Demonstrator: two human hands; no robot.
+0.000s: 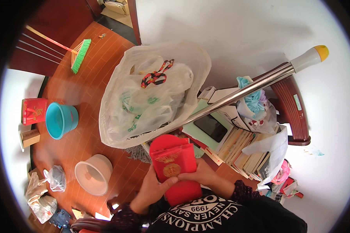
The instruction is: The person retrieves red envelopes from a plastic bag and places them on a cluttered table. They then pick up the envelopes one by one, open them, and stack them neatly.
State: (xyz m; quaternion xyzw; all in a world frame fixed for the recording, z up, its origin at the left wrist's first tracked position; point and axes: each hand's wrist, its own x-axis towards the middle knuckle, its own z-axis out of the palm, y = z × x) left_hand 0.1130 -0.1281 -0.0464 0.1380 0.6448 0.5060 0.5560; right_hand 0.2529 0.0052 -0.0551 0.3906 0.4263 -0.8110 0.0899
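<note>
Both hands hold a stack of red paper envelopes point(172, 157) with gold print, close in front of my dark printed top. My left hand point(154, 185) grips the stack's left edge, its thumb on the front. From the right side my right hand point(202, 174) holds it, that thumb near the gold emblem. Just beyond the envelopes stands a large whitish plastic bag point(113, 116), its mouth wide, full of crumpled plastic bags with a black, red-flowered strap point(154, 80) on top. A steel mop handle point(236, 97) with a white and yellow end slants across the bag's right edge.
Right of the bag are a row of books point(239, 148), a black smartphone point(210, 127) and blue artificial flowers point(252, 102). A turquoise bucket point(71, 118), a pale pink bucket point(105, 171) and a green broom point(81, 55) are on the left. Cartons and bags line the left wall.
</note>
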